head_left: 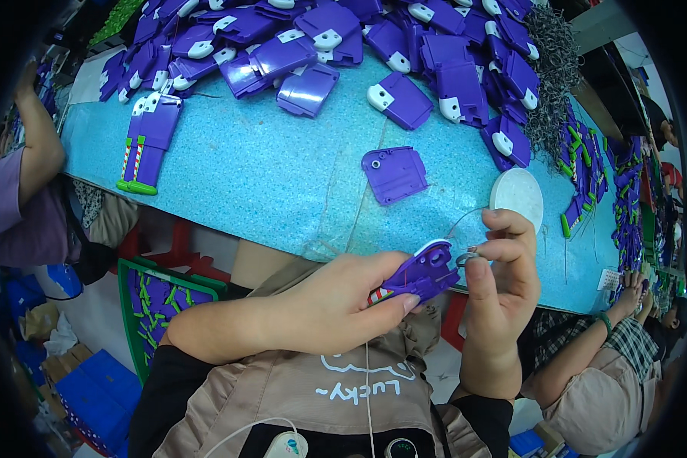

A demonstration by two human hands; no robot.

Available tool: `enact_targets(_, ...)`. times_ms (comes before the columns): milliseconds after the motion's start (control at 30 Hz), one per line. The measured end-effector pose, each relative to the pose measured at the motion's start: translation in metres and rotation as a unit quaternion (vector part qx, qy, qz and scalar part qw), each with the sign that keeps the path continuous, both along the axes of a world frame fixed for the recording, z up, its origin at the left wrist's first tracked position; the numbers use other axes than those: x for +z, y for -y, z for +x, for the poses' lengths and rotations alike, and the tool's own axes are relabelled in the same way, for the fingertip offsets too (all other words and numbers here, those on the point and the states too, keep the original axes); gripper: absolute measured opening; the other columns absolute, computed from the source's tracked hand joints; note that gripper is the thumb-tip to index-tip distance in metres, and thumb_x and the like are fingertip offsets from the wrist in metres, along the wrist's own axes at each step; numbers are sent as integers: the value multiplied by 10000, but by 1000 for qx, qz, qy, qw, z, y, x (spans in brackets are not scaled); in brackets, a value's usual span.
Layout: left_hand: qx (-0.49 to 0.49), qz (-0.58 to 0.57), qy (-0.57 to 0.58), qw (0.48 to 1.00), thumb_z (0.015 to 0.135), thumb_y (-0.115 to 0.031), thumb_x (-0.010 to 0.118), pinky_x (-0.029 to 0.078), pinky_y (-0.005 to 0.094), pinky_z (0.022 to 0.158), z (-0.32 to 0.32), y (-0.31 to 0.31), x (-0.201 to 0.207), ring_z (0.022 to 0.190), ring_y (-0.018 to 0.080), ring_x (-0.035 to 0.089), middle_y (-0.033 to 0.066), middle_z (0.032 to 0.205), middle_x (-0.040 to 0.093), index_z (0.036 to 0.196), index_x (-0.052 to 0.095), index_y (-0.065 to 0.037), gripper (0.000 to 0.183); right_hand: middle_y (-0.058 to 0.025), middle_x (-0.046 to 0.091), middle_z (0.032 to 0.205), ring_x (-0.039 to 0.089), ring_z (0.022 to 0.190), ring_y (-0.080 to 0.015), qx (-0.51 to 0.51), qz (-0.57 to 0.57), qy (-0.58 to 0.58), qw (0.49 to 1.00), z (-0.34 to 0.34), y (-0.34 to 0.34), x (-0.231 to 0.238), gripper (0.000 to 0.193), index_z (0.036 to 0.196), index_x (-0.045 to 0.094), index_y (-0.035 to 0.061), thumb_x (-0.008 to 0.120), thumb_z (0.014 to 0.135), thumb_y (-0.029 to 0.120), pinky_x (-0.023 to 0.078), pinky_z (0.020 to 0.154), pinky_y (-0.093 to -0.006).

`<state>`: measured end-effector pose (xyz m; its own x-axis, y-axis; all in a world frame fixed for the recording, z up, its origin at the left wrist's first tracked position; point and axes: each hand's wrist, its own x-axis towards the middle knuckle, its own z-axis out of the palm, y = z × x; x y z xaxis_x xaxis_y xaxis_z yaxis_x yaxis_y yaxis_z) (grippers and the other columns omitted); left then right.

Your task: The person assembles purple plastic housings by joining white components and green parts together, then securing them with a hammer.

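Observation:
My left hand (342, 294) is closed around a purple plastic casing (433, 275) with a white rim and a red-and-white striped piece at its lower end. Just right of it, the thumb and fingers of my right hand (500, 294) pinch a small grey wire coil (468, 259), whose thin end sticks out upward. The coil is close to the casing's open end; whether they touch, I cannot tell. On the blue table beyond lies a single purple cover (395, 175), its inner side up. A round white lid-like disc (517, 197) sits behind my right fingers.
Purple-and-white casings (271, 65) are heaped along the far side, beside a tangle of grey wire coils (551, 65). Assembled purple pieces with green ends (149, 141) lie at the left. A green crate (133, 320) holds more below. Co-workers sit on both sides.

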<state>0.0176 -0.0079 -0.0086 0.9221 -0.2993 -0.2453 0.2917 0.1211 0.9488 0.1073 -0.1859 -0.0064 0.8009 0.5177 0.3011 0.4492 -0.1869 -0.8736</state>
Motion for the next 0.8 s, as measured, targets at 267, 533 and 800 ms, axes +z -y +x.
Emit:
enact_targets(267,11,29,15,999,850,-142,513,425,324,582,-1,-5,1,629,223,551,108,721,574,956,531,-4,175,-151,508,1063,473,971,-225,-3,-6,4,1000,-3,-6,-1,140,855,593,37,665,742,74,336,819,-308)
enact_targets(533,15,20,23,999,864,-136,553,432,236,503,-2,-5,-6,578,74,557,17,697,566,994,529,-7,185,-159,514,1063,485,975,-243,24,-56,67,996,-2,-14,2,173,876,582,35,670,727,40,367,813,-322)
enact_targets(800,-9,22,34,999,839,-162,534,410,369,527,1,-9,-2,602,317,561,157,686,558,918,503,6,189,-161,551,1019,574,867,-256,99,-53,124,986,6,-25,12,186,932,566,13,624,757,-10,477,729,-328)
